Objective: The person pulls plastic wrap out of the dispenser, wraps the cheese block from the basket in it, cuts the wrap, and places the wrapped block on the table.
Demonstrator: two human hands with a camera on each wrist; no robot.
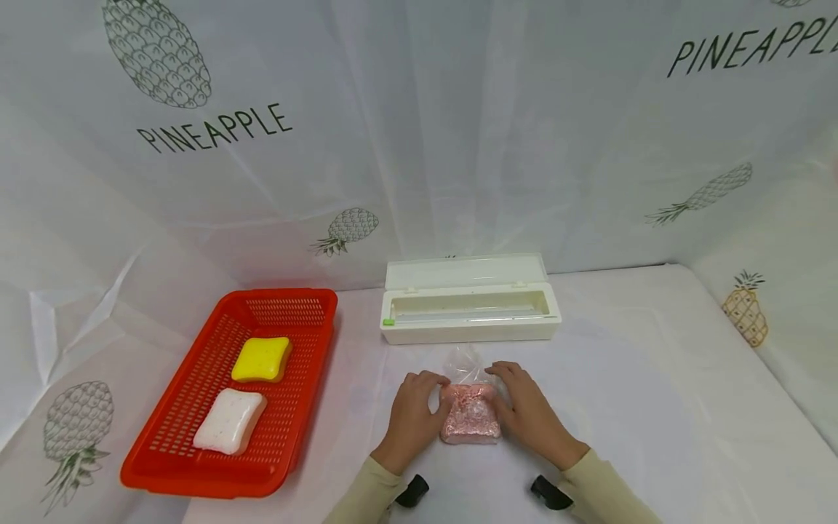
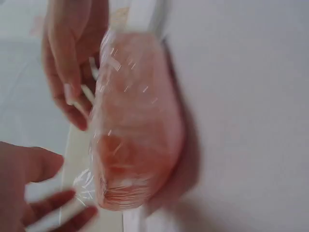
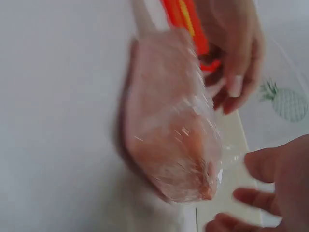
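Note:
A pink block point(image 1: 470, 415) wrapped in clear plastic film lies on the white cloth between both hands. Loose film point(image 1: 466, 364) sticks up from its far side. My left hand point(image 1: 414, 415) is at the block's left edge, and the left wrist view shows its fingers point(image 2: 53, 205) spread a little off the wrapping. On the other side, my right hand point(image 1: 533, 415) curves near the right edge. Its fingers point(image 3: 258, 200) look apart from the film in the right wrist view. The block's surface point(image 3: 166, 111) looks glossy and creased through the wrap.
Behind the block stands a long white film dispenser box point(image 1: 468, 335) with its lid raised. To the left, a red basket point(image 1: 308, 437) holds a yellow block point(image 1: 262, 359) and a white block point(image 1: 229, 422). A pineapple-print curtain point(image 1: 458, 145) hangs at the back.

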